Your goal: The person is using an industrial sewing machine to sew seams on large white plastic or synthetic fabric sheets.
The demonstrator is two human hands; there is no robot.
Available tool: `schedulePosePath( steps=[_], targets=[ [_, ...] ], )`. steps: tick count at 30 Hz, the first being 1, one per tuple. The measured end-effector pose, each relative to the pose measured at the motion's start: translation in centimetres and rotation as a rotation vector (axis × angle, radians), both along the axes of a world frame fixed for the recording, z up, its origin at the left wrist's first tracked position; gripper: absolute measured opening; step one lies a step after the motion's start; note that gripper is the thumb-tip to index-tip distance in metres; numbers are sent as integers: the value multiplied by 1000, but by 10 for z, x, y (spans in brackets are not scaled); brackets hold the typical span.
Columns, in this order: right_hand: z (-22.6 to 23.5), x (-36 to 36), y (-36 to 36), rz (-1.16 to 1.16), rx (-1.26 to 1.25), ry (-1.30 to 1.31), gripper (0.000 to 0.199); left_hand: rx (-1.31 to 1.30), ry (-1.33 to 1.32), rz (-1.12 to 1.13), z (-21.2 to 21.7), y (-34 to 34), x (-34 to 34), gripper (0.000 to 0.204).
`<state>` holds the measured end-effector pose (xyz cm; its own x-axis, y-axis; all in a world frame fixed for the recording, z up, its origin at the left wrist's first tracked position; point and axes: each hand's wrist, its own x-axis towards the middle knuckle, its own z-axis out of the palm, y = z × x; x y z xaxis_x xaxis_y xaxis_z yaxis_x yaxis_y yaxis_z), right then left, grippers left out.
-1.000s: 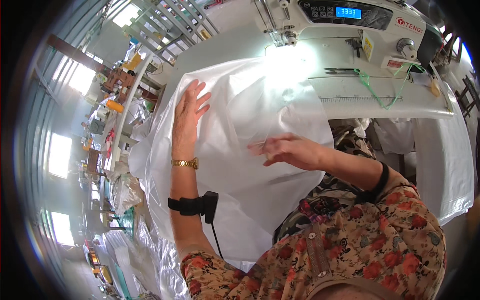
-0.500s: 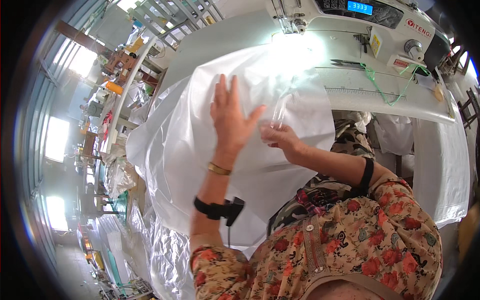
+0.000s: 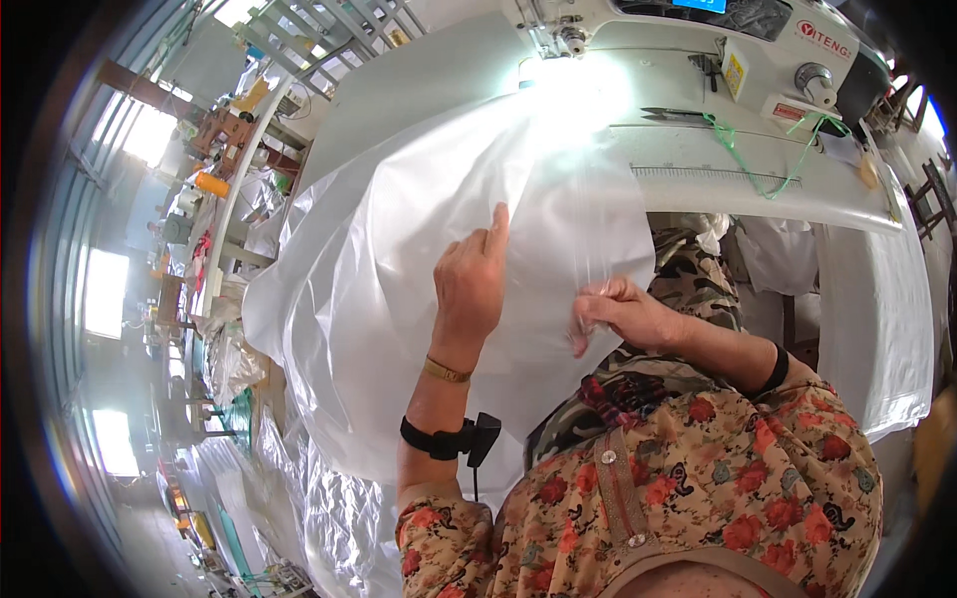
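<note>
A large, glossy white plastic sheet spreads over the sewing table and hangs down across my lap. My left hand rests on its middle. Most of that hand's fingers are curled into the sheet, and one digit points toward the sewing machine. To the right, my right hand pinches the sheet near a clear, creased strip on its right side. The sheet's far end runs under the bright lamp of the sewing machine, where glare hides the needle area.
Scissors-like dark snips and a green cord lie on the machine bed, right of the sheet. A ruler scale runs along its near edge. White sheeting hangs at the right. A cluttered bench with an orange thread spool stands left.
My right hand has moved right and toward me along the sheet. My left hand has shifted slightly right and nearer, its spread fingers now curled. The head view has shifted a little.
</note>
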<state>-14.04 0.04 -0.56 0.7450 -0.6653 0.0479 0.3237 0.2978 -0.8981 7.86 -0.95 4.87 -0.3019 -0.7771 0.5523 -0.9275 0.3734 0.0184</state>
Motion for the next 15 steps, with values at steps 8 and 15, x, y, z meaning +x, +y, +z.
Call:
schedulePosePath(
  steps=[8, 15],
  targets=[
    [-23, -5, -4, -101, 115, 131, 35, 621, 717, -93, 47, -14, -19, 23],
    [-19, -8, -11, -5, 153, 69, 30, 467, 634, -37, 61, -21, -27, 23]
  ],
)
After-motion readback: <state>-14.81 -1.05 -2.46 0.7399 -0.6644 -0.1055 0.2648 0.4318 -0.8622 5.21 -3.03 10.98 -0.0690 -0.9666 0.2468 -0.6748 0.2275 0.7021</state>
